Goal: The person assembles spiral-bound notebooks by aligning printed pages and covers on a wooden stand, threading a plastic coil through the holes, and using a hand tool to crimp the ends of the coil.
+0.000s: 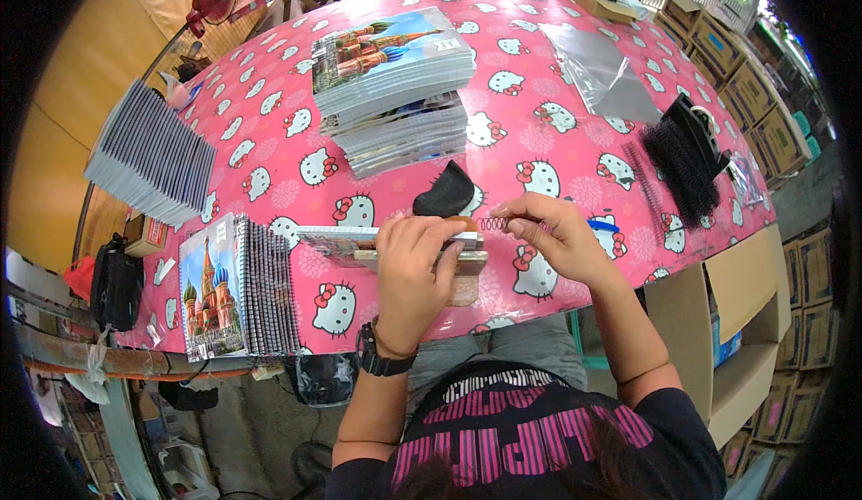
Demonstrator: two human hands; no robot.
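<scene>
My left hand [415, 262], with a black watch at the wrist, is closed over the edge of a notebook [334, 241] near the table's front. Its fingers press on the notebook's right end, beside light wooden pieces [467, 268]. In the fingertips of my right hand [558, 238] is a thin dark spiral binding coil [493, 223], which reaches toward the notebook's right end. Whether the coil has entered the holes is hidden by my left fingers. Just beyond the hands lies a black cloth-like piece [444, 191].
Bound notebooks [241, 289] stand at front left, with another stack [148, 154] behind. Piled unbound books [395, 78] sit at the far middle. Black coils [682, 172] and plastic sheets [597, 74] lie at right. An open carton [741, 311] adjoins the right table edge.
</scene>
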